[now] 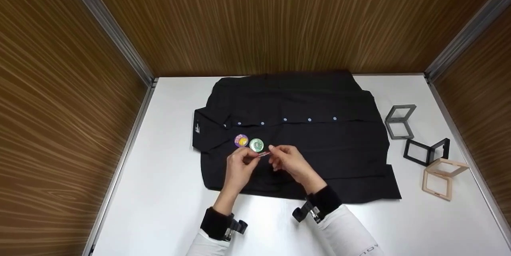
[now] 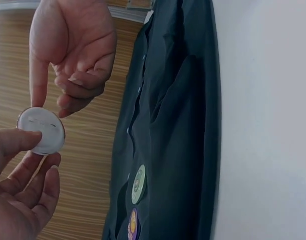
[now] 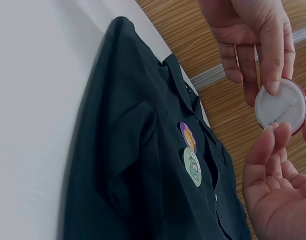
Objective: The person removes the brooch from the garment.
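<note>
Done: two badges point(image 1: 256, 145) on shirt point(image 1: 319, 150) | Pending: third badge point(image 3: 281, 106), pinched in left hand point(image 1: 238, 168), touching right hand point(image 1: 292, 163) (grip unclear)

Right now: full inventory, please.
Table: 1, white, beneath shirt
Shirt: 1, black, on table
Buttons: several, blue, on shirt
First badge: 1, purple, on shirt
Second badge: 1, green, beside first
Third badge: 1, white-backed, between hands
Frames: 3, grey, black, beige, table's right
Walls: 3, brown, around table
Metal strips: several, grey, wall edges
Wristbands: 2, black, wrists
Sleeves: 2, white, forearms
Left hand: 1, pinching third badge
Right hand: 1, touching third badge
</note>
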Motion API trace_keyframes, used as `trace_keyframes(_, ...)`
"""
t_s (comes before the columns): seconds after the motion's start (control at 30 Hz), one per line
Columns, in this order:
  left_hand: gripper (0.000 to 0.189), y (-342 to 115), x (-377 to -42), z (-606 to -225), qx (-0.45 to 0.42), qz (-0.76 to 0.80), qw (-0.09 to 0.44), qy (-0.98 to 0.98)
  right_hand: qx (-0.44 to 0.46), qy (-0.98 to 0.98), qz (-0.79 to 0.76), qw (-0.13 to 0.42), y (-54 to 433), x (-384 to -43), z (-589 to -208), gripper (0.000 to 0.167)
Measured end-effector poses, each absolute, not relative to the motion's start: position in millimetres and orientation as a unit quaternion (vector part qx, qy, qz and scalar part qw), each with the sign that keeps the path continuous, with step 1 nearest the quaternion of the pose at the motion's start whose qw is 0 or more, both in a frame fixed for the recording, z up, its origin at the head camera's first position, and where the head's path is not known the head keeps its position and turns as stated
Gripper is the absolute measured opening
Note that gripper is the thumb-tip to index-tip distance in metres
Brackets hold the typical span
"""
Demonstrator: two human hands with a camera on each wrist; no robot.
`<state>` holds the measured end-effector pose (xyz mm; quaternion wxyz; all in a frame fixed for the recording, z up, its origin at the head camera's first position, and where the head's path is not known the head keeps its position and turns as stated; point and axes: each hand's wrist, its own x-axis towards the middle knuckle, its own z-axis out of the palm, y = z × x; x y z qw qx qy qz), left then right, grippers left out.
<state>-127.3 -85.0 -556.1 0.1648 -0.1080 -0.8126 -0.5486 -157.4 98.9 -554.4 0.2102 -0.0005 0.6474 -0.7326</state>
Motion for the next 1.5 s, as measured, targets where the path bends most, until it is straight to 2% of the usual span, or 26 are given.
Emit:
trace_keyframes(0.2, 0.008, -84.4, -127.8, -557.7, -0.139, -0.573, 0.143, -0.795, 0.028, 0.595, -0.767, 0.237, 102.0, -158.3, -552.7, 0.022)
trace_keyframes(0.3, 0.016, -85.4, -127.9, -559.3, -0.142, -0.588, 0.122, -0.787, 0.043, 0.571, -0.783, 0.242, 103.1, -158.2, -552.7, 0.014)
trace_keyframes(0.53, 0.033, -85.8, -129.6, -562.1, -0.119, -0.578, 0.095, -0.802, 0.025, 0.574, -0.781, 0.245, 104.6, -155.9, -553.6, 0.014)
trace_keyframes(0.83, 0.030, -86.7, -127.3, -562.5, -0.114, -0.575, 0.068, -0.807, -0.001, 0.611, -0.757, 0.231, 106.7, -154.2, -560.2, 0.012)
trace_keyframes(1.2, 0.018, -87.2, -127.5, -561.7, -0.121, -0.561, 0.030, -0.818, -0.072, 0.743, -0.641, 0.176, 115.7, -151.0, -561.0, 0.014)
trace_keyframes(1.33, 0.024, -90.6, -128.1, -562.4, -0.118, -0.540, 0.008, -0.833, -0.061, 0.760, -0.629, 0.149, 128.0, -150.8, -561.4, 0.012)
trace_keyframes(1.5, 0.031, -100.1, -129.7, -563.3, -0.087, -0.490, 0.011, -0.867, -0.023, 0.798, -0.594, 0.099, 154.8, -151.6, -565.2, 0.008)
